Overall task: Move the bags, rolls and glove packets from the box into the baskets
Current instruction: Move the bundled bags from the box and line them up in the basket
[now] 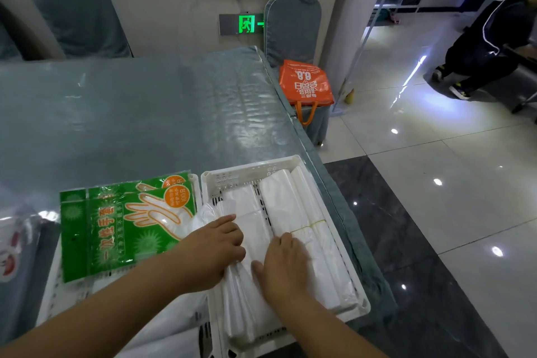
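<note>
Much of the sorting looks done — the right-hand white basket (247, 173) on the worktop (130, 113) already holds a banded bundle of white bags (293, 206) along its far side, and the left basket (195, 183) carries the green glove packets (116, 227), stacked flat. The box itself is not in view, so what is left to move cannot be judged from here. Both hands are down in the right basket on a second stack of white bags (252, 241) lying beside the banded bundle. The left hand (215, 247) rests on the stack's left edge with its fingers curled over it, seemingly gripping the plastic. The right hand (283, 264) lies flatter on the stack's right side — fingers loosely bent, pressing down rather than clearly pinching. Both forearms reach in from the near edge, close together.
</note>
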